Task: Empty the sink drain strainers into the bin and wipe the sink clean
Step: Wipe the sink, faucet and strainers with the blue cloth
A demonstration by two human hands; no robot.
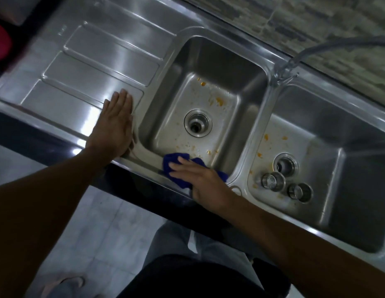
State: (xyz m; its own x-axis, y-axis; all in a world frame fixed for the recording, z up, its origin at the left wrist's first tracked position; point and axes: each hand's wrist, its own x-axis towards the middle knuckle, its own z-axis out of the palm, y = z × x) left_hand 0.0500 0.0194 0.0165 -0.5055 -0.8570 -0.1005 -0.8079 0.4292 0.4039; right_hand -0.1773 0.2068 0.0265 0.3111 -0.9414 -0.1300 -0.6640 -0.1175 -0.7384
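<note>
A steel double sink fills the view. The left basin [219,67] has an open drain [198,123] and yellow food bits scattered on its floor. In the right basin [337,130], two metal strainers [273,182] [300,192] lie next to its drain [286,164], with more yellow scraps around. My right hand [203,181] presses flat on a blue cloth [176,162] at the left basin's front rim. My left hand [115,123] rests flat, fingers together, on the draining board [90,67] beside the basin.
A tap [286,69] with a grey hose stands behind the divider between the basins. A tiled wall runs along the back. A dark counter edge [144,190] fronts the sink. Something red [1,41] sits at the far left. My legs and a foot show below on the tiled floor.
</note>
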